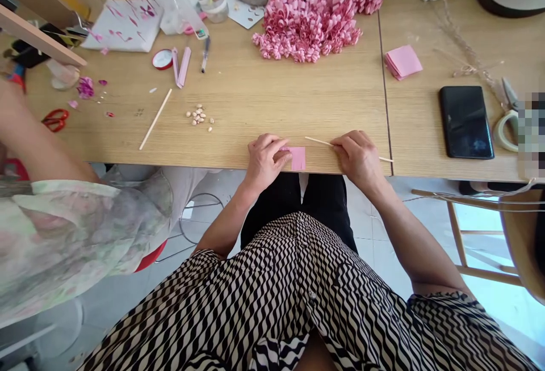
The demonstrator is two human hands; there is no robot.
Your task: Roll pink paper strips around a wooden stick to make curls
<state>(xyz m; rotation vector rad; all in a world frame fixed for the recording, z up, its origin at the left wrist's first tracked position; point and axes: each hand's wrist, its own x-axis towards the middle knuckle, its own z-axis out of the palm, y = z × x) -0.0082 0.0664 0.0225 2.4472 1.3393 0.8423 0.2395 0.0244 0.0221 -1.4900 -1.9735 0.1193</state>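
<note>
At the table's front edge, my left hand (266,157) pinches the left side of a small pink paper piece (298,158), which shows a slit near its lower right. My right hand (356,155) is closed around a thin wooden stick (318,141). One end of the stick points left toward the paper, and the other comes out to the right of the hand. Paper and stick are apart. Behind my hands lies a large heap of curled pink paper strips (309,22). A stack of pink paper squares (403,62) rests farther right.
Left of my hands are pale beads or nuts (198,116), another stick (155,119), a pen (205,54) and a tape roll (162,59). To the right lie a phone (466,122) and scissors (510,94). A co-worker's arm (42,133) reaches in at left, near red scissors (55,120).
</note>
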